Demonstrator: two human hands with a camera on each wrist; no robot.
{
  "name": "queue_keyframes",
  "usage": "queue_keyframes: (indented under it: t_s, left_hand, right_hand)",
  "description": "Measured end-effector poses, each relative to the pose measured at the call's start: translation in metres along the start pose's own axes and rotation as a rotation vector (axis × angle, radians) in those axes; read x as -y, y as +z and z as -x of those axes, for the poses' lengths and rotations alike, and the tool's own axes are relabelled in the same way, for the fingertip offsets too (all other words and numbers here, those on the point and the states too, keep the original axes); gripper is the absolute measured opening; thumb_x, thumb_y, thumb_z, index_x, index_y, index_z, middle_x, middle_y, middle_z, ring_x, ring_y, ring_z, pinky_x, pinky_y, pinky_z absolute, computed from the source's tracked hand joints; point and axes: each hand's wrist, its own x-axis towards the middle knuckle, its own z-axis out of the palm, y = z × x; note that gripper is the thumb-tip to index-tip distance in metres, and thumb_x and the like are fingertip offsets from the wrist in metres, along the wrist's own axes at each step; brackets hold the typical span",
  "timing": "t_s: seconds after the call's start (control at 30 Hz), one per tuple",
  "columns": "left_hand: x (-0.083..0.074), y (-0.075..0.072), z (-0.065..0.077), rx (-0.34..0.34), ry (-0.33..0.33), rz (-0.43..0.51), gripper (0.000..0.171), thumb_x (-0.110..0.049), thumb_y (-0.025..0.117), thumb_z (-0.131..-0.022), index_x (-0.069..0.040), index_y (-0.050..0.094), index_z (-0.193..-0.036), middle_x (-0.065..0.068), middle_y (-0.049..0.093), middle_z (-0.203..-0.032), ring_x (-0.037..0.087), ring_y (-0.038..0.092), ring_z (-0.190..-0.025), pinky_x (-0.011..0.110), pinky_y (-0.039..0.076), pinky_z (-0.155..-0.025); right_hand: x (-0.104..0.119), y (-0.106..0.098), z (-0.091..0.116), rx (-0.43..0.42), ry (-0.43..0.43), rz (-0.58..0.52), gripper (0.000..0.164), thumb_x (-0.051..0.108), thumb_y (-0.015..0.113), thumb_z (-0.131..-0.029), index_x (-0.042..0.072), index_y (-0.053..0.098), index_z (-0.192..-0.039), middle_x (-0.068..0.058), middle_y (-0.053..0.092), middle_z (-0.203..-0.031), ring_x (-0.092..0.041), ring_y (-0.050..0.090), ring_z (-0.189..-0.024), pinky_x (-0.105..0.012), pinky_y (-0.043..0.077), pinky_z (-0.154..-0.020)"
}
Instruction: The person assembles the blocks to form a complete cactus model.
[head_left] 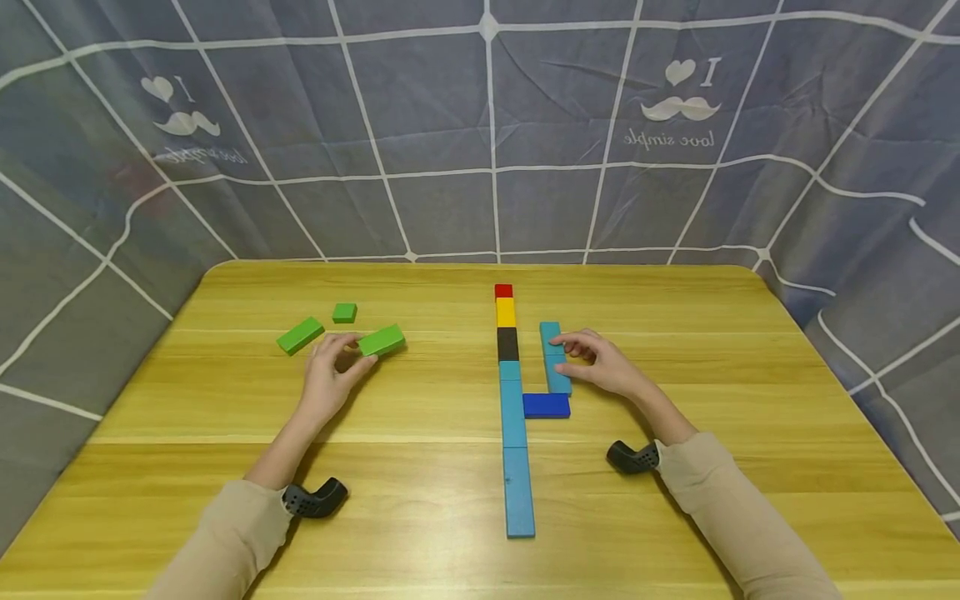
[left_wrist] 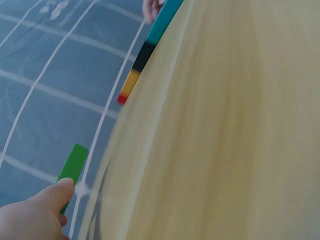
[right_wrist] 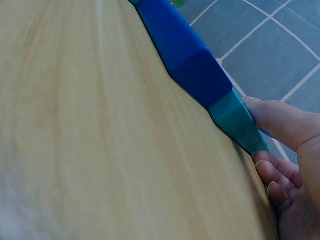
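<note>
My left hand (head_left: 330, 379) pinches a green block (head_left: 382, 340) between thumb and fingers, left of the block column. The left wrist view has that green block (left_wrist: 74, 164) jutting past the thumb. Another green block (head_left: 301, 335) and a small green piece (head_left: 345, 312) lie close by. My right hand (head_left: 600, 362) is at two light blue blocks (head_left: 558, 373) set end to end, its thumb and forefinger apart and overlapping their right edge. Against the near end of this pair lies a dark blue block (head_left: 546, 406), seen large in the right wrist view (right_wrist: 185, 55).
A straight column runs down the wooden table (head_left: 420, 500): red block (head_left: 504, 291), yellow block (head_left: 506, 312), black block (head_left: 507, 343), then several light blue blocks (head_left: 517, 492). The dark blue block joins its right side. A grey curtain (head_left: 442, 125) hangs behind.
</note>
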Motion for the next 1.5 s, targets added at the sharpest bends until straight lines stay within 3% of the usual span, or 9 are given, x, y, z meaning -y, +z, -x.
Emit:
queue_keyframes:
  t_s: [0.3,0.57,0.73,0.93,1.27,1.5]
  left_hand:
    - [-0.023,0.045,-0.009,0.219,0.118,0.038,0.037,-0.013,0.071,-0.079,-0.002,0.061,-0.113,0.013,0.058,-0.107,0.029,0.046,-0.099,0.046,0.025,-0.089]
    - [-0.038,0.070,-0.014,0.308,0.155,0.020,0.038,-0.017,0.071,-0.079,-0.004,0.062,-0.113,0.010,0.059,-0.111,0.026,0.047,-0.100,0.046,0.024,-0.090]
    - [-0.042,0.077,-0.016,0.332,0.161,-0.012,0.037,-0.020,0.070,-0.080,-0.006,0.062,-0.114,0.008,0.060,-0.110,0.026,0.047,-0.101,0.047,0.024,-0.091]
    - [-0.044,0.082,-0.017,0.338,0.156,-0.060,0.037,-0.024,0.070,-0.081,-0.009,0.063,-0.114,0.005,0.060,-0.110,0.024,0.046,-0.100,0.045,0.024,-0.091]
    - [-0.045,0.085,-0.017,0.339,0.154,-0.112,0.036,-0.026,0.071,-0.080,-0.012,0.064,-0.113,0.005,0.058,-0.110,0.025,0.046,-0.101,0.045,0.025,-0.089]
    - [-0.046,0.083,-0.017,0.340,0.151,-0.114,0.037,-0.026,0.071,-0.079,-0.012,0.064,-0.112,0.006,0.058,-0.110,0.026,0.045,-0.101,0.045,0.025,-0.088]
  right_hand:
    - [0.001,0.000,0.000,0.001,0.007,-0.005,0.038,0.003,0.064,-0.083,-0.008,0.054,-0.118,-0.024,0.048,-0.099,-0.032,0.042,-0.088,-0.036,0.035,-0.075]
    - [0.000,0.000,0.000,-0.004,-0.006,0.003,0.038,0.002,0.065,-0.083,-0.009,0.055,-0.117,-0.024,0.048,-0.098,-0.032,0.042,-0.086,-0.035,0.035,-0.074]
    - [-0.011,0.002,-0.003,-0.016,-0.037,-0.005,0.037,0.001,0.065,-0.083,-0.008,0.055,-0.117,-0.022,0.048,-0.098,-0.030,0.041,-0.085,-0.033,0.035,-0.072]
    - [-0.034,0.003,-0.007,-0.023,-0.032,0.002,0.037,0.008,0.067,-0.083,0.001,0.057,-0.118,-0.013,0.049,-0.098,-0.022,0.041,-0.085,-0.030,0.035,-0.073]
    - [-0.037,0.003,-0.007,-0.010,-0.018,-0.003,0.038,0.015,0.068,-0.083,0.006,0.058,-0.119,-0.009,0.049,-0.098,-0.021,0.041,-0.086,-0.029,0.035,-0.074]
    - [-0.038,0.004,-0.007,-0.021,-0.041,-0.005,0.039,0.008,0.068,-0.082,0.000,0.057,-0.119,-0.014,0.049,-0.099,-0.024,0.042,-0.087,-0.031,0.035,-0.074]
